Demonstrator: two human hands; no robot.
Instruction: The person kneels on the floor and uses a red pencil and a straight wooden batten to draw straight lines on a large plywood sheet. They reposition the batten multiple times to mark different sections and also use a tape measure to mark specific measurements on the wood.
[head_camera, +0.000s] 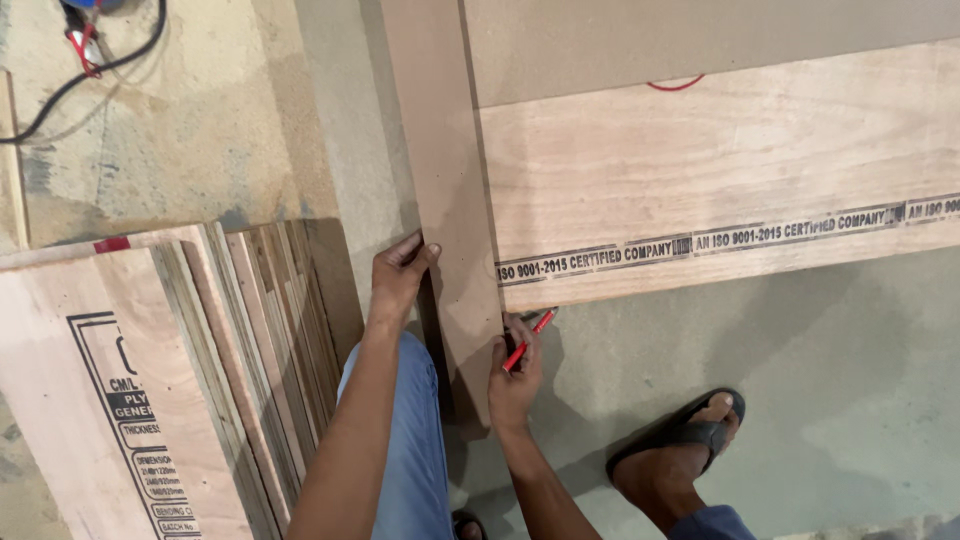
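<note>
Head view: your left hand (398, 275) pressed flat against the left edge of the narrow brown strip (445, 190), fingers spread over it, holding nothing. Your right hand (514, 375) had its grip pinched on a red pencil (526, 341), tip at the strip's right edge where the plywood board (720, 170) corner met it. Strip lay on the floor (830, 370) over the board's left end, long axis running away from you toward the top of frame, slightly tilted left. Board's long axis ran sideways, rightward and a little up. Marking looked under way: strip placed and pinned, pencil at the corner; no drawn line was visible. Stacked plywood sheets (200, 380) lay left, sandalled foot (690, 445) right, black cable (90, 70) top left.
</note>
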